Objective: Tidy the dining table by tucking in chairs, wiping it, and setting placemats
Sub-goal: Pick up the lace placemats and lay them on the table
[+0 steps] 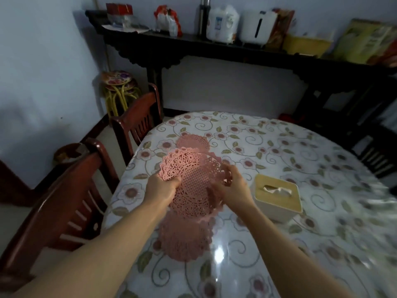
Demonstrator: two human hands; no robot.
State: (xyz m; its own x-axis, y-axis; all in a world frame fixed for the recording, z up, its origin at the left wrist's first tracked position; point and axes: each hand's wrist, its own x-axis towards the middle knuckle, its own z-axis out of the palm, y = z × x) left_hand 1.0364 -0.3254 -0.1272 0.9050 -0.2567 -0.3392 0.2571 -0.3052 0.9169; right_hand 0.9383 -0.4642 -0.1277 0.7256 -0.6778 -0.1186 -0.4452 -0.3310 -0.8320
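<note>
Both hands hold a bunch of pink lace placemats (193, 179) above the round table with its floral cover (279, 147). My left hand (163, 186) pinches the left edge of the bunch. On the right edge, my right hand (234, 186) grips the same mats. One pink placemat (193, 141) lies flat on the table beyond the hands. Another placemat (184, 237) lies flat nearer to me, under the held bunch. Two dark red wooden chairs (137, 119) (71, 201) stand at the table's left side, their backs close to the rim.
A tissue box with a wooden lid (277, 195) sits on the table just right of my right hand. Stacked floral stools (118, 87) stand in the left corner. A dark sideboard (214, 48) with bottles and boxes runs along the back wall. Another dark chair (376, 153) is at the right.
</note>
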